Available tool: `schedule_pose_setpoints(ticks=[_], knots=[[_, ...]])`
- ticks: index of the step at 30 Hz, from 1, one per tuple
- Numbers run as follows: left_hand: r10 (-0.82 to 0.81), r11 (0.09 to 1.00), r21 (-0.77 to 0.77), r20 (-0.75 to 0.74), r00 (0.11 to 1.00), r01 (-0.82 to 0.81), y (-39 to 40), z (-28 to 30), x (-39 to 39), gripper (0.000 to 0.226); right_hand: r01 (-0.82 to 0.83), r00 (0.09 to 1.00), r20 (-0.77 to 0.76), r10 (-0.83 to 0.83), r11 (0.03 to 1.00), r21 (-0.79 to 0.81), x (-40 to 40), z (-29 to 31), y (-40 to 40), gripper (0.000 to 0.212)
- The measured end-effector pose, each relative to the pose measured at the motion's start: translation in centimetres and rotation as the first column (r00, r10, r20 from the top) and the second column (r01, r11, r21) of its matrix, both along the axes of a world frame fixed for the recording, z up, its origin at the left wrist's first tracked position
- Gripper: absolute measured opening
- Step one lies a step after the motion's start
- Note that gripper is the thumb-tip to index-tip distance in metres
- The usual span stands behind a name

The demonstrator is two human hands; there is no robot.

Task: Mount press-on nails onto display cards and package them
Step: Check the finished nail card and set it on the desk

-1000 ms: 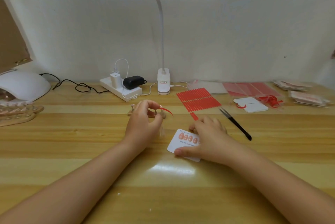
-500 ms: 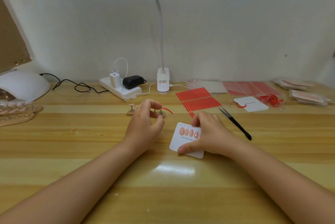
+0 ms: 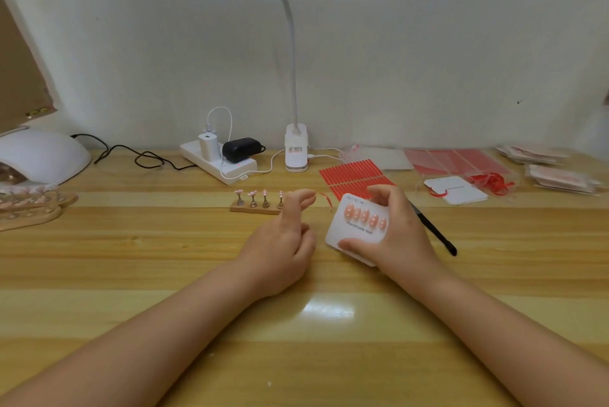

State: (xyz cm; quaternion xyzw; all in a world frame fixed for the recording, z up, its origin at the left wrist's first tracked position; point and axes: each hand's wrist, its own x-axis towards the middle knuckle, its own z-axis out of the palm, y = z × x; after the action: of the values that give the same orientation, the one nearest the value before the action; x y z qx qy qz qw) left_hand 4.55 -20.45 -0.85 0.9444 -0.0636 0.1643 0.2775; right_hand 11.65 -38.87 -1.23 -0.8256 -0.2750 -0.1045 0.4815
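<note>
The right hand (image 3: 400,235) has tilted the display card (image 3: 357,230) up off the surface, thumb and fingers clamping its edges, five nails (image 3: 365,216) mounted; the left hand (image 3: 283,242), at its 9 o'clock, has let go (fingers loose, a red strip (image 3: 324,199) by its fingertips), so this card looks ready for packaging.

Two bare forearms reach forward from the lower corners. The left hand (image 3: 280,242) is held edge-on, its fingers (image 3: 301,200) loosely extended forward and holding nothing, the thumb bent just beneath them. The right hand (image 3: 400,235) is curled, thumb low and fingers (image 3: 384,191) arched above, gripping a white card (image 3: 354,235) between them.
</note>
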Motion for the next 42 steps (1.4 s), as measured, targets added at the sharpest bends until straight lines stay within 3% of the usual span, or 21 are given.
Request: schedule_pose_setpoints(ticks=[5, 10, 13, 18, 24, 28, 35, 42], knots=[[0.047, 0.981, -0.191, 0.057, 0.997, -0.035, -0.7, -0.1, 0.0, 0.052, 0.028, 0.993, -0.122, -0.012, 0.991, 0.134, 0.2, 0.2, -0.3, 0.078], [0.157, 0.895, -0.444, 0.226, 0.962, -0.042, -1.0, 0.8, 0.0, 0.039, 0.0, 0.988, -0.151, 0.024, 0.987, 0.158, -0.3, 0.5, -0.1, 0.081], [0.177, 0.843, -0.538, 0.272, 0.946, -0.003, -1.8, 1.3, -0.2, 0.032, -0.023, 0.98, -0.187, 0.07, 0.97, 0.243, -0.5, 0.4, 0.1, 0.066], [0.186, 0.829, -0.559, 0.301, 0.935, 0.015, -2.3, 1.6, -0.5, 0.015, -0.039, 0.947, -0.282, 0.157, 0.924, 0.381, -0.4, 0.6, 0.3, 0.029], [0.17, 0.804, -0.592, 0.325, 0.93, 0.059, -2.4, 2.5, -0.8, 0.023, -0.007, 0.843, -0.445, 0.302, 0.834, 0.551, -0.9, 1.4, 0.8, 0.018], [0.13, 0.768, -0.628, 0.35, 0.927, 0.129, -2.4, 3.8, -1.0, 0.027, -0.041, 0.839, -0.453, 0.302, 0.865, 0.5, -1.3, 2.4, 1.1, 0.021], [0.081, 0.795, -0.591, 0.326, 0.942, 0.136, -2.3, 5.6, -1.5, 0.027, -0.079, 0.853, -0.431, 0.295, 0.888, 0.452, -1.7, 4.4, 0.9, 0.02], [0.085, 0.707, -0.686, 0.326, 0.941, 0.174, -1.8, 7.8, -1.9, 0.03, -0.117, 0.886, -0.366, 0.285, 0.901, 0.418, -1.6, 7.5, 1.5, 0.011]])
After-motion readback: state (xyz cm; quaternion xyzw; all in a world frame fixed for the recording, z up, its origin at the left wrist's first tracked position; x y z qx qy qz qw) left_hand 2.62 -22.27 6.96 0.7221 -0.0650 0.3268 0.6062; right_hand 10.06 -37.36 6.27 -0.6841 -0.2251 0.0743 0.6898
